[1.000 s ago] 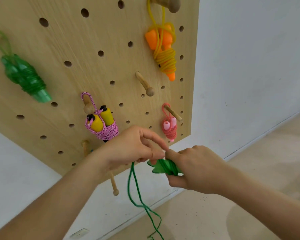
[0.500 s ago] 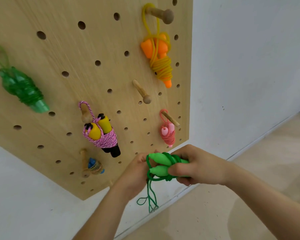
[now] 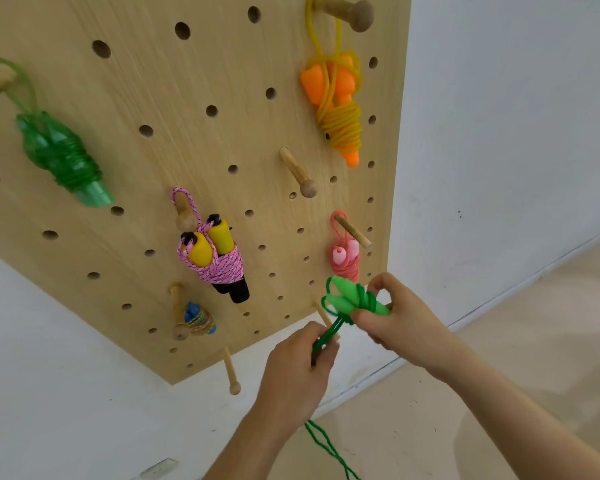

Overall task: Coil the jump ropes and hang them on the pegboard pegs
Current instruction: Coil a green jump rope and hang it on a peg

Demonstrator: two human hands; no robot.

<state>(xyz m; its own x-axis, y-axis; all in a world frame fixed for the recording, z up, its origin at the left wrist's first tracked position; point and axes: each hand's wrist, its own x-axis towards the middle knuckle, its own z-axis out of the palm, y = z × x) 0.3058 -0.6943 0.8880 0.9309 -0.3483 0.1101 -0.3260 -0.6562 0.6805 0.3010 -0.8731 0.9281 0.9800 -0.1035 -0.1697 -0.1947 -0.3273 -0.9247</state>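
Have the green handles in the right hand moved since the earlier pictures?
Yes. The green handles rose: their tips now overlap the bottom of the small coral rope bundle on the pegboard; earlier a gap lay between them.

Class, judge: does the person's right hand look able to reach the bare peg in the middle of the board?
Probably yes. The right hand, holding the green rope, is below the bare peg; nothing hangs on the peg or crosses the way, and the coral rope hangs off to the side.
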